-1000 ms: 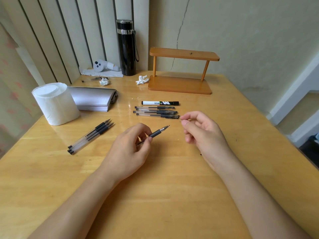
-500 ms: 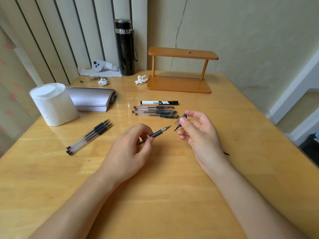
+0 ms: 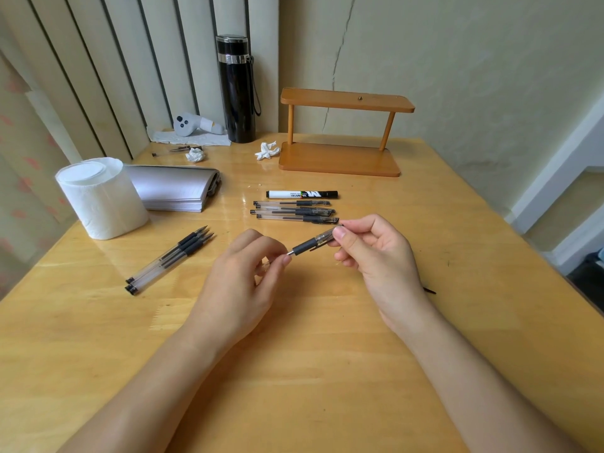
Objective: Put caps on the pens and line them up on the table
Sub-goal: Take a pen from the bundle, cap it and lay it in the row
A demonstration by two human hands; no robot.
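Since the earlier frame: cap (image 3: 325, 237), then held apart from the pen's tip, now sits over it. Pen (image 3: 305, 246): held above the worktop (image 3: 327, 371), tilted, between both hands. Left hand (image 3: 242, 286): fingers closed on the barrel. Right hand (image 3: 376, 256): thumb and fingers pinching the cap. Row of capped pens (image 3: 294, 211): lying side by side just beyond the hands, with a marker (image 3: 302, 194) behind. Three uncapped pens (image 3: 170, 259): grouped at left, near a paper roll (image 3: 103, 197).
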